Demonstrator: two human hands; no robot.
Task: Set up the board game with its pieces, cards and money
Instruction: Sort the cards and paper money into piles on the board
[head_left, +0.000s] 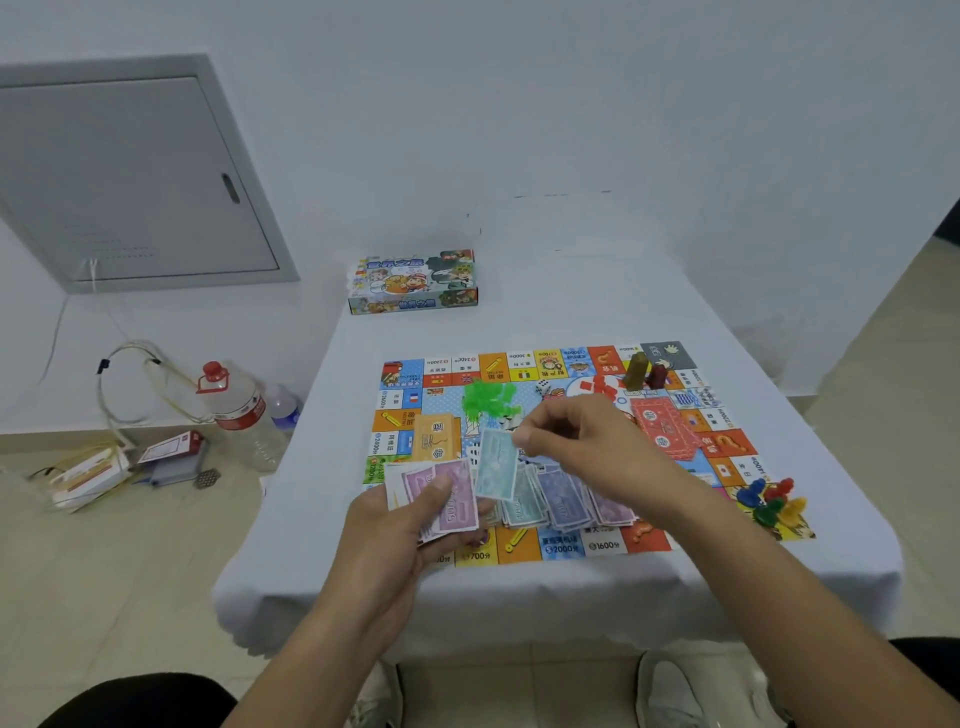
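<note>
Colourful rectangular game board (571, 545) flat on white-clothed tabletop (571, 312), long axis running 9 to 3 o'clock. Left hand (410, 525) at the board's 7 o'clock corner, fingers and thumb clamped on a fan of purple paper banknotes (452, 501). Right hand (576, 441) over the board's centre, fingers pinching a pale teal paper banknote (496, 465), long axis near 12 to 6 o'clock, hanging downward. More banknotes spread (561, 501) beneath. Printed cardboard game box (413, 283) at 11 o'clock, well apart.

Matt white cloth (571, 312) drapes the bench, the printed board (566, 545) and banknotes (561, 501) look like thin paper, the green houses (485, 397) translucent plastic, the box (413, 283) glossy card
</note>
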